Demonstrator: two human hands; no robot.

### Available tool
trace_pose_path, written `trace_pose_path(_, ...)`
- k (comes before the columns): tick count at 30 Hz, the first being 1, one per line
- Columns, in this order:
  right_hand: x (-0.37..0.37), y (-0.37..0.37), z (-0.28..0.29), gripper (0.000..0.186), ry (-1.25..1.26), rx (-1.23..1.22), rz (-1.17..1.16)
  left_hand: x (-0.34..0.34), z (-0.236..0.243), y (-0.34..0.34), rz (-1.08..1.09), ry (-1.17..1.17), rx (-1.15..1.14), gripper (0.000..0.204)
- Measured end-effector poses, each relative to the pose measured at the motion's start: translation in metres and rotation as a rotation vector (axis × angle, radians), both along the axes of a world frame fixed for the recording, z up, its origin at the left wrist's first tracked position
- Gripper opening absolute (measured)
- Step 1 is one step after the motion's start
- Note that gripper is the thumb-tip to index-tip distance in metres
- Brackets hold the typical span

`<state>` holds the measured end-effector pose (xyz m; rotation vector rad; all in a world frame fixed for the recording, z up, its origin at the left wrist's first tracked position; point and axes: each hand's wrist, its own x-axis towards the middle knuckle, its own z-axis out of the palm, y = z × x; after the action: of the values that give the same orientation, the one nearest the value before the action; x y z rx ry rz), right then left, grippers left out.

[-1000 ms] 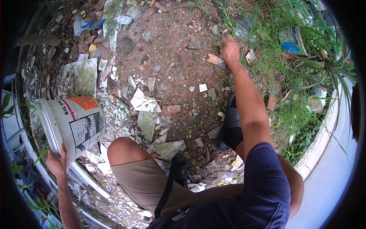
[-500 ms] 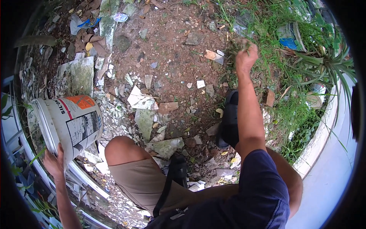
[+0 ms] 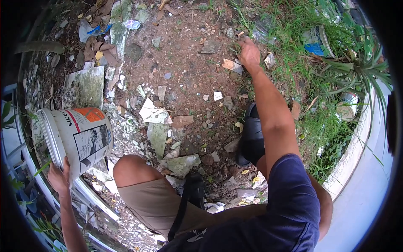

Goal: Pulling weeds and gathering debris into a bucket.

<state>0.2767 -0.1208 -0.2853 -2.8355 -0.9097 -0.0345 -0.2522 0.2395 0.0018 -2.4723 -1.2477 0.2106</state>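
Note:
At the left, my left hand point(image 3: 60, 178) grips a white plastic bucket point(image 3: 63, 130) by its rim side, the thumb lying along the wall. The bucket is tilted over, its rim toward the far left, with an orange and grey printed label. My right arm stretches forward, and my right hand point(image 3: 249, 52) is low over the soil where the grass point(image 3: 289, 46) begins. Its fingers are curled together; what lies in them is mostly hidden. Just beside that hand are a tan broken tile piece point(image 3: 232, 65) and a pale stone point(image 3: 269, 61).
Broken tiles point(image 3: 156, 111) and rubble litter the ground at left and centre. A second bucket point(image 3: 323, 42) with blue on it lies in the grass near a spiky plant point(image 3: 363, 71). A pale wall edge point(image 3: 348, 164) curves along the right. My dark shoe point(image 3: 250, 138) stands on the soil.
My right hand has moved left and slightly forward, down to the soil, uncovering the pale stone. My left hand and the bucket have stayed nearly still.

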Motion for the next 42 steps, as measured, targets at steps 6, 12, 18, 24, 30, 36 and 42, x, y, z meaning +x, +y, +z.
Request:
trace_pose_path(6, -0.026, -0.01, 0.056, 0.018, 0.022, 0.701, -0.374, -0.004, 0.003, -0.004, -0.03, 0.005, 0.042, 0.058)
trace_pose_path(12, -0.027, -0.062, 0.013, 0.036, -0.063, -0.08, -0.121, 0.0, -0.008, 0.002, -0.065, -0.036, -0.029, 0.058)
trace_pose_path(18, -0.116, -0.028, 0.011, 0.04, -0.158, -0.012, -0.241, -0.002, 0.002, -0.002, -0.079, -0.036, 0.005, 0.056)
trace_pose_path(24, -0.1, -0.044, 0.017, 0.025, 0.162, -0.051, -0.263, -0.001, -0.005, -0.001, -0.095, -0.025, -0.003, 0.052)
trace_pose_path(30, -0.045, -0.066, 0.04, 0.02, 0.173, -0.101, -0.188, 0.0, 0.004, -0.005, -0.136, -0.072, 0.024, 0.048)
trace_pose_path(36, -0.015, -0.063, 0.127, 0.025, 0.061, -0.004, -0.249, 0.005, 0.003, -0.012, -0.106, -0.128, -0.05, 0.045)
trace_pose_path(42, -0.05, -0.029, 0.122, 0.027, 0.378, 0.133, 0.196, 0.012, 0.009, -0.022, -0.107, -0.134, -0.08, 0.044)
